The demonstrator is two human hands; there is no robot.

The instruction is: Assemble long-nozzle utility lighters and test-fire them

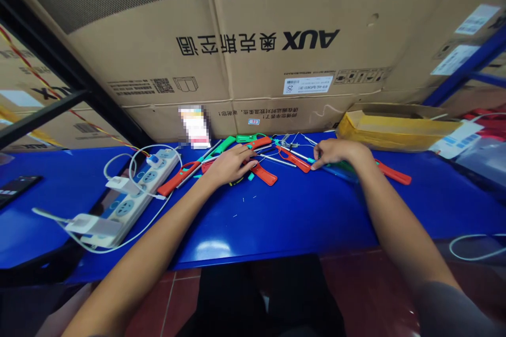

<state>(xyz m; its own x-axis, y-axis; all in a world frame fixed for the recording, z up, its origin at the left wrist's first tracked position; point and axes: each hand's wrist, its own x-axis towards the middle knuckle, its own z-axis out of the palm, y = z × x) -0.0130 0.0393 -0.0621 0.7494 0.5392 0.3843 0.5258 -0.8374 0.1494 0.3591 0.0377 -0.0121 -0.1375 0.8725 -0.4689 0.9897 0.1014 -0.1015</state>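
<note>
Two bare hands, the left hand (231, 164) and the right hand (336, 151), curl half-closed among red plastic handles (264, 174), green plastic handles (223, 146) and metal rods (279, 160) on the blue counter (300, 221); what each grip pinches, if anything, is hard to tell.

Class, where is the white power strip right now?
The power strip lies left on the blue table in the head view, beside an orange plastic piece.

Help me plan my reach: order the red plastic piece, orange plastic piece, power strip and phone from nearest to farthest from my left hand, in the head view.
1. Red plastic piece, just right of the left hand.
2. Orange plastic piece, left of the hand.
3. White power strip, farther left.
4. Black phone, at the far left.
</note>
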